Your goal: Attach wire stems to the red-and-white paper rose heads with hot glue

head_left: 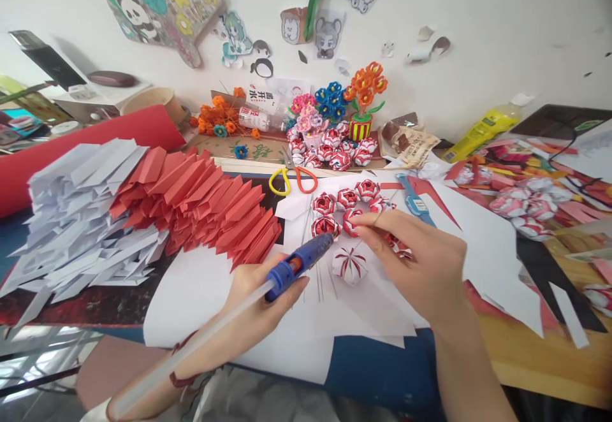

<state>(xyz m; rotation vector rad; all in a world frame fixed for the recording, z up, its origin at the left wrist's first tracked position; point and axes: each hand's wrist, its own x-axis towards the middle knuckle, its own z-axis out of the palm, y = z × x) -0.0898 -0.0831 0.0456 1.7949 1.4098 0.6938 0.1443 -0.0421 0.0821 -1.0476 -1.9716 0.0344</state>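
Observation:
My left hand (258, 307) is wrapped round a blue glue gun (301, 262), and a long whitish glue stick (191, 345) runs out of its back. The gun's nozzle is right at a red-and-white paper flower (326, 227) lying on white paper. My right hand (421, 256) is closed in a pinch at the edge of a neighbouring paper flower (352, 223); its fingertips partly cover it. Several similar flowers sit just behind. Nearer to me lies a mostly white paper ball (350, 265) with red stripes. Thin wires (320, 282) rest beside it, partly hidden by the gun.
Stacked folded red paper pieces (205, 205) and white ones (90, 199) fill the left side. Scissors (292, 181) lie behind the flowers, and a blue watch (417, 203) lies to the right. Finished flowers (329, 148), a flowerpot (360, 127) and a yellow bottle (482, 132) stand along the wall.

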